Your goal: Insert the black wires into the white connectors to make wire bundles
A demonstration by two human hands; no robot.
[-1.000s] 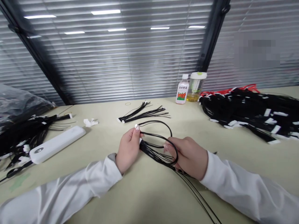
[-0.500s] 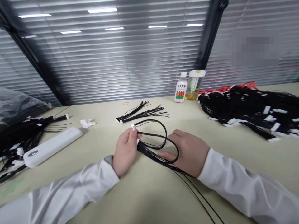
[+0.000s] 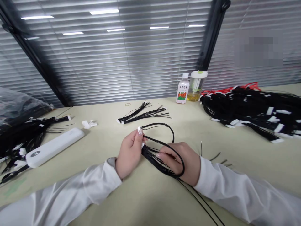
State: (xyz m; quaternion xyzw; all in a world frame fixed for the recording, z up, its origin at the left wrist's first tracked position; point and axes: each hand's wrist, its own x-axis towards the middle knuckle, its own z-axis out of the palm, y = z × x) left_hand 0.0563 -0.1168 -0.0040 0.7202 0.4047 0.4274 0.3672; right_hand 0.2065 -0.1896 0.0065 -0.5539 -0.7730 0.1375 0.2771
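In the middle of the table, my left hand (image 3: 130, 150) pinches the white-connector end of a black wire harness (image 3: 154, 158). A small white connector (image 3: 139, 129) pokes out above the left thumb, and black wires loop from it to the right. My right hand (image 3: 180, 160) is closed around the bundle's wires a short way to the right, thumb and forefinger pressed together. One wire loop passes over its fingers. Loose wire ends stick out beyond the right wrist, and two long wires trail toward the front edge.
Two short wire bundles (image 3: 143, 115) lie behind my hands. A white oblong device (image 3: 55, 147) and a pile of black harnesses (image 3: 21, 135) are at left. At right is a big harness heap (image 3: 242, 106), beside a labelled bottle (image 3: 182, 89) and a lidded cup (image 3: 196, 88).
My right hand has shifted left and closed its fingers on the wires, which now spread apart near the connector. The left hand has moved slightly right. Loose wire ends now show past the right wrist.
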